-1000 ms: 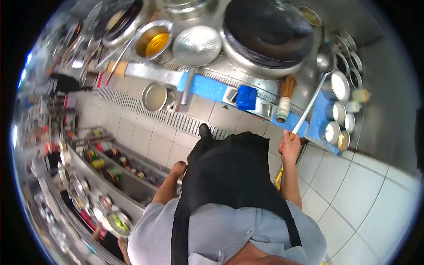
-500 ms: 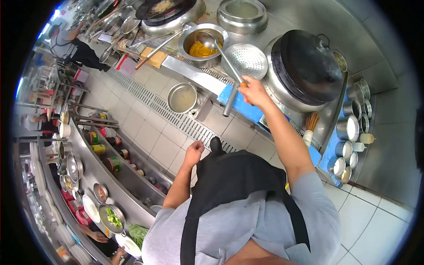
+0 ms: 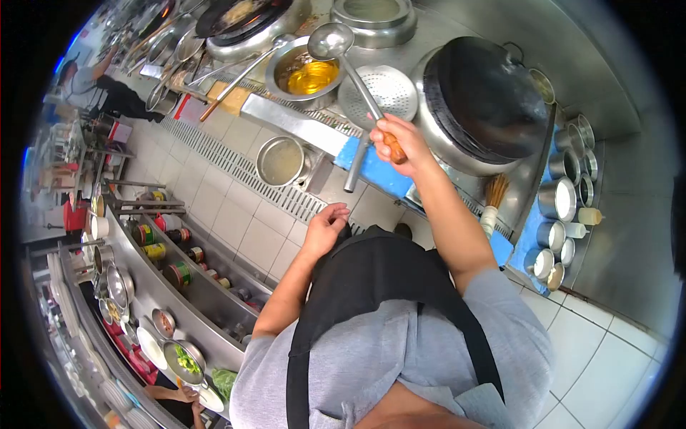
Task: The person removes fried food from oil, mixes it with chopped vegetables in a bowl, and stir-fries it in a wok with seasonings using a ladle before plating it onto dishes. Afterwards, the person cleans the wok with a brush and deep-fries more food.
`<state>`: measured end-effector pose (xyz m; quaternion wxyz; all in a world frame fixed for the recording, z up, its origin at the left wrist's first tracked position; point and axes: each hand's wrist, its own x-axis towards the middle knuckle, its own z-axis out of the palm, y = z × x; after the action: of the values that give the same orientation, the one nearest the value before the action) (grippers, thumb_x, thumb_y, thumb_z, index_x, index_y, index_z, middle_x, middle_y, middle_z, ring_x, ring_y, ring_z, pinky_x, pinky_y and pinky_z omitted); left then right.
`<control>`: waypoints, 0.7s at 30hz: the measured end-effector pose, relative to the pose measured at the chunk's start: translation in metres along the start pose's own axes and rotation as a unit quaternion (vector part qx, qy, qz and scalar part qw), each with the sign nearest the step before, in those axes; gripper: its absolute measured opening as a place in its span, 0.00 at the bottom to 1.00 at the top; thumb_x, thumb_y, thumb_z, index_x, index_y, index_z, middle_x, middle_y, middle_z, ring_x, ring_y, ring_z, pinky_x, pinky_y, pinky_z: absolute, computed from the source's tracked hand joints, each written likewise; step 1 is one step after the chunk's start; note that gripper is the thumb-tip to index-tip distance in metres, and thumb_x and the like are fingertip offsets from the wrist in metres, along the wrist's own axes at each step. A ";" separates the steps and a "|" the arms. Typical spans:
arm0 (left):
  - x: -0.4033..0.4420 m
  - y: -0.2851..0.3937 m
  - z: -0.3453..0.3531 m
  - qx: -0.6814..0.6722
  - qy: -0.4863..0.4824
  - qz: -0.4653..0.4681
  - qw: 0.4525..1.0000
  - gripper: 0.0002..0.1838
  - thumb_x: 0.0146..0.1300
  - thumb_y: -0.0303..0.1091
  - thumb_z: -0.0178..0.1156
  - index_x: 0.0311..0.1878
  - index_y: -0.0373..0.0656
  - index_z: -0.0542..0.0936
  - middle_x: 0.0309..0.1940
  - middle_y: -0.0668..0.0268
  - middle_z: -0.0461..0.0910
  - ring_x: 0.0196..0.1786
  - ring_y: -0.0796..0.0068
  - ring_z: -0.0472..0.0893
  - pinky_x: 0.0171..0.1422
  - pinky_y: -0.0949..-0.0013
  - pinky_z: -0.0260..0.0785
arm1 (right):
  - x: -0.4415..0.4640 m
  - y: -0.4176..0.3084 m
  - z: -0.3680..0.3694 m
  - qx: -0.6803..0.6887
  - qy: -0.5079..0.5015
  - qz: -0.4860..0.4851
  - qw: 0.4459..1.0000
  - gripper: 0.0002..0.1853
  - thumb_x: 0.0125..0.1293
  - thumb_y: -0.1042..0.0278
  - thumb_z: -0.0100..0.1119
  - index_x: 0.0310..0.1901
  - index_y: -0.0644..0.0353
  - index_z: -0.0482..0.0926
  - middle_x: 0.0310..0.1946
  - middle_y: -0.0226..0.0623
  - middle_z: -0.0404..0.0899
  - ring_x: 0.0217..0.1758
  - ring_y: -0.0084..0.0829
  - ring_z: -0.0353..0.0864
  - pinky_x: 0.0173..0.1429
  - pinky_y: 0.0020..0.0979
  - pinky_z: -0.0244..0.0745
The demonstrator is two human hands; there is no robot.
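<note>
My right hand (image 3: pixel 400 146) is wrapped round the wooden handle of a metal ladle (image 3: pixel 364 93). The ladle's bowl is up above the far right rim of a steel pot (image 3: pixel 274 77) containing yellow oil (image 3: pixel 312 76). Beside that pot sits a white perforated strainer (image 3: pixel 389 86), partly behind the ladle's shaft. To the right of my right hand a large black wok (image 3: pixel 493 100) rests on a round steel burner. My left hand (image 3: pixel 326 229) hangs before my apron, fingers loosely bent and apart, with nothing visible in it.
A small pot of cloudy liquid (image 3: pixel 279 161) stands below the counter edge. On the right are a bamboo brush (image 3: pixel 494 196) and several seasoning tins (image 3: pixel 557 200). At left, a steel shelf (image 3: pixel 214 318) carries cans and bowls. Another person (image 3: pixel 107 86) stands far left; other hands (image 3: pixel 187 395) show lower left.
The ladle has come up out of the oil pot, its bowl now above the far rim. My left hand has risen slightly and its fingers have loosened. The view has shifted a little.
</note>
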<state>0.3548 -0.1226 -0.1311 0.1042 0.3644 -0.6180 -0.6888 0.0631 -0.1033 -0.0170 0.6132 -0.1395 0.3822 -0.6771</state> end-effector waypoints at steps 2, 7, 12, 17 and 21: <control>0.005 0.019 0.039 -0.002 -0.024 0.000 1.000 0.20 0.71 0.24 0.60 0.65 0.33 0.76 0.56 0.57 0.85 0.59 0.69 0.83 0.66 0.67 0.75 | -0.039 -0.021 -0.026 0.055 -0.049 -0.003 0.997 0.25 0.78 0.66 0.50 0.72 0.64 0.65 0.32 0.31 0.72 0.20 0.18 0.69 0.24 0.23 0.66; 0.044 0.093 0.147 0.266 -0.076 0.239 0.931 0.25 0.63 0.30 0.67 0.64 0.36 0.78 0.58 0.49 0.82 0.62 0.47 0.80 0.68 0.54 0.73 | -0.177 -0.055 -0.094 0.088 -0.050 -0.052 0.994 0.27 0.75 0.68 0.52 0.73 0.63 0.65 0.33 0.34 0.73 0.19 0.19 0.71 0.23 0.22 0.68; 0.115 0.147 0.262 0.347 -0.031 0.443 0.826 0.26 0.59 0.30 0.68 0.63 0.39 0.78 0.64 0.53 0.77 0.68 0.50 0.75 0.72 0.51 0.67 | -0.253 -0.083 -0.126 -0.128 0.169 -0.087 0.973 0.32 0.70 0.71 0.58 0.75 0.64 0.63 0.30 0.31 0.74 0.21 0.21 0.76 0.24 0.24 0.69; 0.170 0.157 0.311 0.547 0.021 0.430 0.718 0.16 0.62 0.36 0.67 0.53 0.47 0.82 0.48 0.63 0.82 0.56 0.60 0.80 0.64 0.54 0.69 | -0.213 -0.112 -0.222 -0.361 0.308 -0.105 0.874 0.38 0.65 0.74 0.62 0.77 0.64 0.63 0.32 0.34 0.80 0.23 0.24 0.79 0.28 0.28 0.74; 0.172 0.168 0.309 0.519 0.021 0.458 0.721 0.07 0.65 0.37 0.65 0.43 0.49 0.87 0.38 0.67 0.83 0.46 0.62 0.82 0.57 0.57 0.69 | -0.232 -0.091 -0.273 -0.623 0.369 -0.212 0.656 0.40 0.64 0.73 0.63 0.78 0.65 0.62 0.35 0.39 0.82 0.23 0.26 0.80 0.27 0.33 0.74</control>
<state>-0.0139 -0.0213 -0.0489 0.2140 0.0481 -0.9681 -0.1208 -0.1342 0.2046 -0.0720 0.0312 -0.3042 0.8695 -0.3878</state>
